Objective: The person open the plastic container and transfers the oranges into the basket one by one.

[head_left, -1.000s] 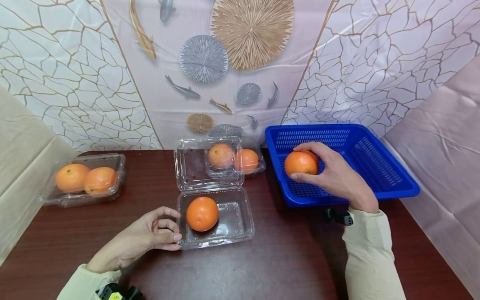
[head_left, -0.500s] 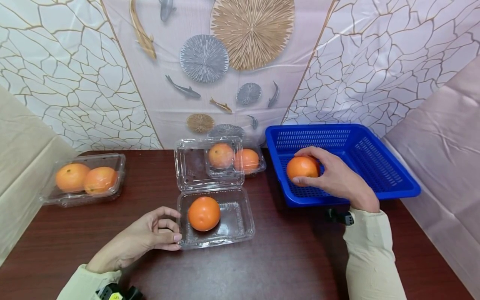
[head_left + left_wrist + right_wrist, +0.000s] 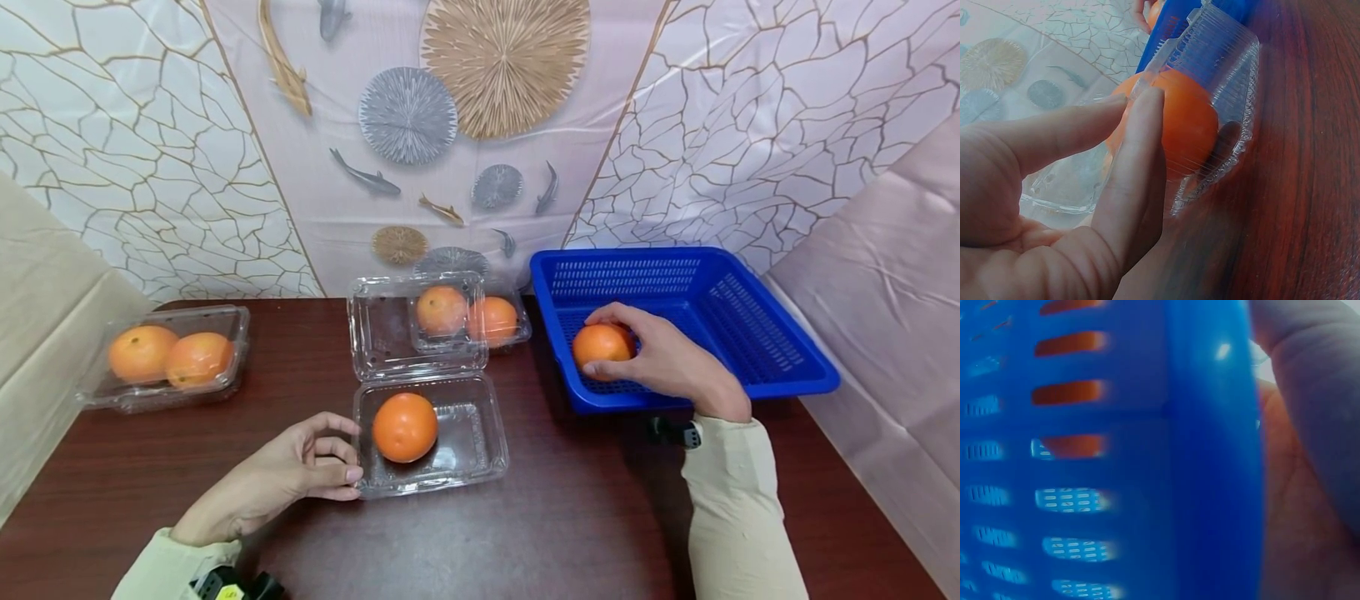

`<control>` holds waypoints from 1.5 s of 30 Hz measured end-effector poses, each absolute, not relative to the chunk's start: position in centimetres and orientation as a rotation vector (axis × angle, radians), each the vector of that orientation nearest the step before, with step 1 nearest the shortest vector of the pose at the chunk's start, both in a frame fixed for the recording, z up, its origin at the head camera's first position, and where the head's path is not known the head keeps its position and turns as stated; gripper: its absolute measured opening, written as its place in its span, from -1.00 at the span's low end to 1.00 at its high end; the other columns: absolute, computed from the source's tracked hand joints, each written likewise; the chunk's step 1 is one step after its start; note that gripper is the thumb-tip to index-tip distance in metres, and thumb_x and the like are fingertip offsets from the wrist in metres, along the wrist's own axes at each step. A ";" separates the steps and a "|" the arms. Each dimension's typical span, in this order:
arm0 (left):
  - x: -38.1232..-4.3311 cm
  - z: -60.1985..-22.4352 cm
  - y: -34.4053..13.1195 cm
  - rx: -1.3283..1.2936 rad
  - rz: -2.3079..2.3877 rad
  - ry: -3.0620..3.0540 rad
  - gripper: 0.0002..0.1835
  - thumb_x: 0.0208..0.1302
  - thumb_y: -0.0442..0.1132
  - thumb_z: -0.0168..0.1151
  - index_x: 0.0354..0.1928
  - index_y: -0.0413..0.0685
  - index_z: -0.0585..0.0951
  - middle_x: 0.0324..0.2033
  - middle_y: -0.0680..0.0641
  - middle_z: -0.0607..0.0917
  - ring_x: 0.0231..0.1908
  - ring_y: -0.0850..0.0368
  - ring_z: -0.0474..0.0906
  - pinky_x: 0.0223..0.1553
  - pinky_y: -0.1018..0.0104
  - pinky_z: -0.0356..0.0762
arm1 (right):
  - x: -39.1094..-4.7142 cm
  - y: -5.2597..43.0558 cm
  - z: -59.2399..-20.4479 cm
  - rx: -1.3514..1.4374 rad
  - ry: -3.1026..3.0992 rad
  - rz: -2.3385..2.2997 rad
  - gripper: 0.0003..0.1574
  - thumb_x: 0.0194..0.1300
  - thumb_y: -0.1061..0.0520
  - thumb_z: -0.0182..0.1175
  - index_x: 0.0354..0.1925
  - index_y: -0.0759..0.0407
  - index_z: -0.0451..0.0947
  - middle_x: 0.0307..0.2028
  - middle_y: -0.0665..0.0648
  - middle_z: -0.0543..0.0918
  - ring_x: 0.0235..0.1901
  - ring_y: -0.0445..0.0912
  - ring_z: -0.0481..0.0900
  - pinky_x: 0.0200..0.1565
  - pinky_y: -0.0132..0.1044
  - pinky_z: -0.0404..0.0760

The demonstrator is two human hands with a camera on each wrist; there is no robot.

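Observation:
At the left edge of an open clear plastic clamshell box, my left hand pinches the rim between thumb and fingertips, as the left wrist view shows close up. One orange sits in the left part of that box, and its lid leans back behind. My right hand holds another orange low inside the blue basket, near the left wall, with thumb and fingers round it. In the right wrist view the basket wall hides most of that orange, which shows through the slots.
Behind the open lid stands a closed clear box with two oranges. A second closed box with two oranges lies at the far left of the dark wooden table. A patterned cloth rises behind the table.
My right hand has lowered the orange a little deeper into the basket, towards its near side. The left hand and the open box have stayed in place.

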State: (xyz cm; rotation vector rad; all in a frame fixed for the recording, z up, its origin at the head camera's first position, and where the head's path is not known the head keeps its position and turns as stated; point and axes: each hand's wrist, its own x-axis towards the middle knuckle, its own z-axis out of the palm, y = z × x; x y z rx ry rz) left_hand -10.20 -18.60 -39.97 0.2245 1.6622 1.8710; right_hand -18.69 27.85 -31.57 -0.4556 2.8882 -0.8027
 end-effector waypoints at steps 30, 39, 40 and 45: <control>-10.1 -39.9 -18.7 0.231 1.870 1.662 -0.45 0.32 -0.51 0.26 0.25 -0.33 0.22 -0.25 0.00 0.61 -0.21 0.18 0.69 -0.01 0.08 0.79 | -19.9 28.2 -33.6 -0.510 2.807 -0.724 -0.44 0.22 -0.07 0.48 0.12 -0.03 0.52 -0.06 0.13 0.67 -0.12 0.02 0.55 -0.13 -0.24 0.50; -10.2 -39.9 -18.7 0.222 1.861 1.669 -0.41 0.32 -0.50 0.27 0.27 -0.36 0.20 -0.25 0.00 0.61 -0.21 0.17 0.70 -0.01 0.08 0.79 | -20.0 28.2 -33.7 -0.467 2.805 -0.623 -0.46 0.26 -0.08 0.44 0.14 -0.04 0.53 -0.04 0.13 0.67 -0.09 0.02 0.56 -0.08 -0.20 0.51; -10.2 -39.9 -18.6 0.224 1.859 1.673 -0.41 0.32 -0.50 0.26 0.28 -0.36 0.20 -0.25 0.00 0.61 -0.20 0.16 0.70 -0.01 0.07 0.79 | -20.0 28.2 -33.8 -0.464 2.802 -0.619 -0.47 0.26 -0.06 0.43 0.15 -0.03 0.53 -0.03 0.13 0.67 -0.09 0.02 0.56 -0.06 -0.19 0.51; -10.3 -39.9 -18.6 0.218 1.856 1.674 -0.42 0.33 -0.52 0.23 0.28 -0.38 0.19 -0.25 0.01 0.61 -0.20 0.16 0.70 -0.01 0.07 0.79 | -20.1 28.2 -33.7 -0.436 2.777 -0.609 -0.47 0.28 -0.05 0.41 0.17 -0.02 0.52 0.00 0.17 0.67 -0.06 0.04 0.56 -0.04 -0.16 0.53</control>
